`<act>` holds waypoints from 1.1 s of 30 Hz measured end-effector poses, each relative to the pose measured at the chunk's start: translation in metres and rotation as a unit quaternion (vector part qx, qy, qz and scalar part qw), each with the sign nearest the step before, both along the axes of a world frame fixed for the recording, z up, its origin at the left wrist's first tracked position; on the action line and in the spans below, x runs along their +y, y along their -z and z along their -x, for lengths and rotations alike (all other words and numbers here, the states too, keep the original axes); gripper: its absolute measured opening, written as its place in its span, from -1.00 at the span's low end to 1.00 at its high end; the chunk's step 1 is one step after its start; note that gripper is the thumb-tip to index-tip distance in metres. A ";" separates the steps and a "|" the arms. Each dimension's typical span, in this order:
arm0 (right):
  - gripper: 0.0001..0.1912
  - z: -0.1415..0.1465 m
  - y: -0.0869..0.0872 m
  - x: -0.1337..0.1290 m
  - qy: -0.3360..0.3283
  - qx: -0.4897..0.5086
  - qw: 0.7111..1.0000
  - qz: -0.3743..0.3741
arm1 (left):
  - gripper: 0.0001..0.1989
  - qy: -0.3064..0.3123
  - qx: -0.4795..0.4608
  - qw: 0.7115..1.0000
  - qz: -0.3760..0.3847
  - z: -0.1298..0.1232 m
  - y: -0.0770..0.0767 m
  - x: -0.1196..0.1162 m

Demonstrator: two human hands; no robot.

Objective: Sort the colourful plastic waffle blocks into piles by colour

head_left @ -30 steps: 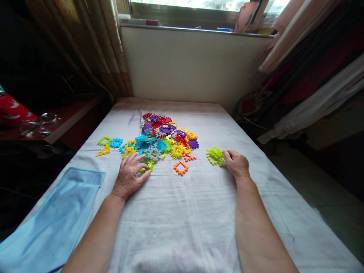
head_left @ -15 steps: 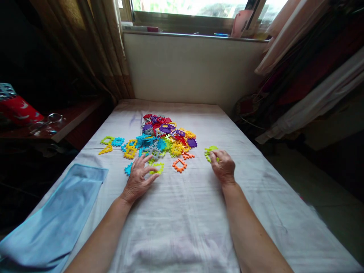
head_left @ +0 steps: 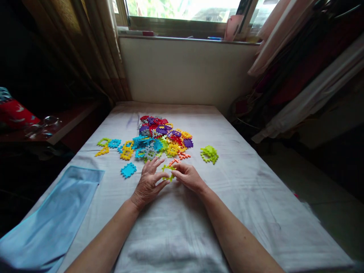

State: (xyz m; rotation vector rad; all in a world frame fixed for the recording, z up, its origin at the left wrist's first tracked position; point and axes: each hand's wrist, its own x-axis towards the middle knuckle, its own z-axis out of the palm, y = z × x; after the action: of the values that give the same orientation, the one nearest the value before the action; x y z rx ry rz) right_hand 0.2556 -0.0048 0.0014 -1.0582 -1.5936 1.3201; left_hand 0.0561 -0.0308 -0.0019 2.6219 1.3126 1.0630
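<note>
Between my two hands is a lime-green open square piece. My left hand has its thumb and index finger at the piece's left side, the other fingers spread. The thumb and fingers of my right hand pinch its right edge. Just beyond lies an orange piece, partly hidden by my right hand. A heap of coloured interlocking pieces lies farther back. To the right sits a small lime-green pile; a solid blue piece is left of my left hand.
The pieces lie on a white sheet. A folded light-blue cloth covers the left edge. Yellow, green and blue pieces lie left of the heap. Glasses rest on a side table at the far left.
My right hand has left the lime-green pile and moved left to grip the green open piece. My left hand has shifted slightly right with that piece, uncovering the blue one.
</note>
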 end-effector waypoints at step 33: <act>-0.85 -0.041 -0.001 0.012 0.243 -0.396 0.818 -0.340 | -0.69 -0.258 0.061 0.964 0.025 0.042 0.008 0.021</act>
State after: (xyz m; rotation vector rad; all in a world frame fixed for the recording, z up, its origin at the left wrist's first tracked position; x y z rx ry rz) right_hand 0.2965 0.0067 0.0027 -1.4687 -1.9418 -0.1279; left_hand 0.0140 -0.0101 -0.0094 2.3940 2.0961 0.8951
